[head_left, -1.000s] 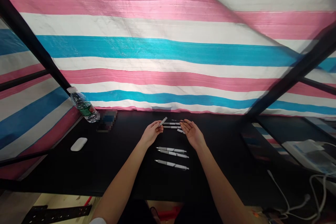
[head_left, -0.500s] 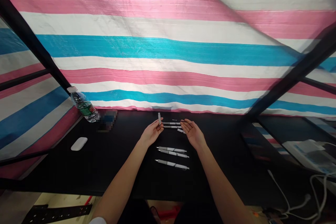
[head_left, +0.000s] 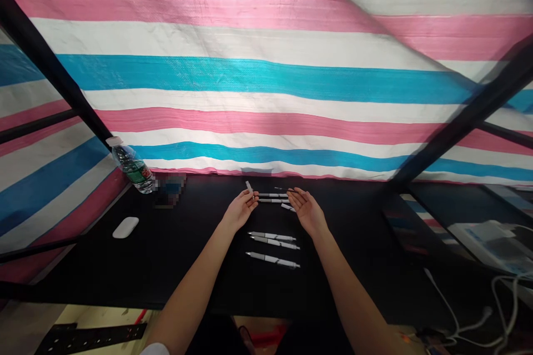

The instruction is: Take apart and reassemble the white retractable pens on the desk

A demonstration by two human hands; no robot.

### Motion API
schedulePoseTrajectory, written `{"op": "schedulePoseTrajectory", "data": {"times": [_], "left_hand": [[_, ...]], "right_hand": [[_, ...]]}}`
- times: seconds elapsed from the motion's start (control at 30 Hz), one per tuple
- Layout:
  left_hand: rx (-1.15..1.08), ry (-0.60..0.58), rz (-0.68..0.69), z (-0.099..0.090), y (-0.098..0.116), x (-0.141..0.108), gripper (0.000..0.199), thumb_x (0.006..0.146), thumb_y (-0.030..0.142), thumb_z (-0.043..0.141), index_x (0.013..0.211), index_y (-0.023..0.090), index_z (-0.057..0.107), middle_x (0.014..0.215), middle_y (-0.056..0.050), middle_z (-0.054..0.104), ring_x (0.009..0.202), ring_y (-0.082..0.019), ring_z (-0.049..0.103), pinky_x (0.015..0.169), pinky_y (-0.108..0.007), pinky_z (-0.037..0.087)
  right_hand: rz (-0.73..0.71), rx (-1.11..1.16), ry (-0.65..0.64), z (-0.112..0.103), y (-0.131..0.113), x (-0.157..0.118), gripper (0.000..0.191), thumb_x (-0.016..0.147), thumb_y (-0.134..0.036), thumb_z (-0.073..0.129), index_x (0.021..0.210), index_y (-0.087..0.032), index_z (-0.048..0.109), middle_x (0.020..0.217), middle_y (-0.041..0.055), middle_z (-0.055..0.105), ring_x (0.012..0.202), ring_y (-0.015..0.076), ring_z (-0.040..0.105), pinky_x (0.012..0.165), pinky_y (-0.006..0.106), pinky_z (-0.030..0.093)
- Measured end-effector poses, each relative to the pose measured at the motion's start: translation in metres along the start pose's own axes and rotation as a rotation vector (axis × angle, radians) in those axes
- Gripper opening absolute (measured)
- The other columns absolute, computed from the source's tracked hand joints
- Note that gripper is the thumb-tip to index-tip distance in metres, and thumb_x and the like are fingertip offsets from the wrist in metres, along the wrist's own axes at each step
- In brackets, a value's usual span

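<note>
Three pens [head_left: 275, 243] on table [head_left: 104, 272] | left fingers [head_left: 251, 204] pinch white tube [head_left: 249, 187] | right fingers [head_left: 296, 201] hold thin rod [head_left: 282, 188]

From six o'clock, the head camera looks down, close over the black table [head_left: 187, 205]. It faces striped sheeting [head_left: 250, 83] at twelve o'clock.

Striped sheeting [head_left: 250, 80] walls in a black worktop [head_left: 166, 255].

Pink, white and blue bands run behind the worktop's far edge and beyond its left edge; a diagonal fold [head_left: 366, 10] crosses them high above the far-right corner. 2 dark frame bars [head_left: 41, 47] slope inward toward the far corners, thinner crossbars [head_left: 37, 126] branching outward. Light is brightest high behind the far edge's middle. Below the near-left corner, a pale surface [head_left: 104, 316] shows.
</note>
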State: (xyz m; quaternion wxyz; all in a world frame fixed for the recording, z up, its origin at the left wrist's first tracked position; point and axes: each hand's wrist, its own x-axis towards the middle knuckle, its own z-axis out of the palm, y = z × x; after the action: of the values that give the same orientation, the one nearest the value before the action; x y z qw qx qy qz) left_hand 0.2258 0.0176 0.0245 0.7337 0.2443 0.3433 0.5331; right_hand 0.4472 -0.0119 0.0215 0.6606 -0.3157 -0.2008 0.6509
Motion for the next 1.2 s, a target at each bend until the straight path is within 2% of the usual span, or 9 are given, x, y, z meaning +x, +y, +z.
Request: {"op": "schedulePoseTrajectory", "data": {"times": [0.2,0.4,0.5,0.63,0.8,1.03,1.2], "left_hand": [[0.043,-0.065,-0.01,0.003,0.0019,-0.0051,0.015,0.073,0.01,0.07,0.087,0.015,0.068,0.092,-0.006,0.069,0.083,-0.013,0.065,0.075,-0.024,0.049],[0.063,-0.091,0.014,0.0042,0.0014,-0.0071,0.023,0.067,0.006,0.074,0.089,0.014,0.072,0.09,-0.006,0.071,0.082,-0.012,0.064,0.078,-0.024,0.048],[0.064,-0.1,0.009,0.0035,0.0007,-0.0064,0.022,0.07,0.01,0.073,0.092,0.014,0.072,0.089,-0.007,0.071,0.081,-0.013,0.064,0.079,-0.025,0.049],[0.041,-0.094,0.003,0.0027,0.0002,-0.0048,0.016,0.075,0.015,0.071,0.091,0.015,0.071,0.077,-0.006,0.07,0.076,-0.013,0.063,0.075,-0.025,0.05],[-0.002,-0.069,0.051,0.0022,-0.0005,-0.0031,0.015,0.077,0.017,0.071,0.091,0.012,0.07,0.07,-0.004,0.067,0.07,-0.01,0.061,0.071,-0.023,0.05],[-0.005,0.014,0.12,0.005,-0.0011,-0.0043,0.022,0.076,0.02,0.073,0.096,0.011,0.07,0.079,-0.007,0.072,0.079,-0.014,0.067,0.086,-0.028,0.05],[0.04,-0.001,0.131,0.0062,-0.0015,-0.0059,0.025,0.075,0.021,0.074,0.096,0.01,0.07,0.085,-0.009,0.074,0.084,-0.017,0.069,0.093,-0.032,0.049]], "right_hand": [[-0.009,-0.018,-0.014,-0.0006,0.0004,0.0007,0.017,0.086,-0.032,0.057,0.093,-0.021,0.068,0.099,0.006,0.074,0.108,0.022,0.065,0.102,0.038,0.049],[0.001,-0.009,0.004,0.0026,-0.001,-0.0014,0.02,0.088,-0.029,0.052,0.091,-0.02,0.069,0.099,0.0063,0.074,0.103,0.0207,0.067,0.102,0.037,0.048],[0.004,-0.01,0.004,0.0037,-0.0012,-0.0017,0.019,0.088,-0.029,0.052,0.09,-0.02,0.069,0.098,0.0057,0.074,0.102,0.0202,0.068,0.102,0.037,0.048],[0.01,-0.007,0.024,0.0053,-0.001,-0.0023,0.022,0.09,-0.029,0.049,0.089,-0.019,0.07,0.097,0.006,0.074,0.1,0.0197,0.068,0.102,0.035,0.049],[0.012,-0.003,0.02,0.0064,-0.001,-0.0032,0.025,0.091,-0.028,0.048,0.09,-0.018,0.07,0.099,0.0078,0.074,0.1,0.0197,0.069,0.099,0.033,0.05],[0.003,-0.027,-0.007,0.0057,0.0011,-0.0034,0.023,0.09,-0.028,0.051,0.092,-0.015,0.07,0.1,0.0099,0.073,0.1,0.0211,0.068,0.095,0.032,0.053],[0.007,-0.072,-0.067,0.0021,0.0035,-0.0025,0.021,0.088,-0.031,0.055,0.094,-0.017,0.07,0.103,0.01,0.073,0.105,0.0227,0.066,0.098,0.035,0.051]]}}
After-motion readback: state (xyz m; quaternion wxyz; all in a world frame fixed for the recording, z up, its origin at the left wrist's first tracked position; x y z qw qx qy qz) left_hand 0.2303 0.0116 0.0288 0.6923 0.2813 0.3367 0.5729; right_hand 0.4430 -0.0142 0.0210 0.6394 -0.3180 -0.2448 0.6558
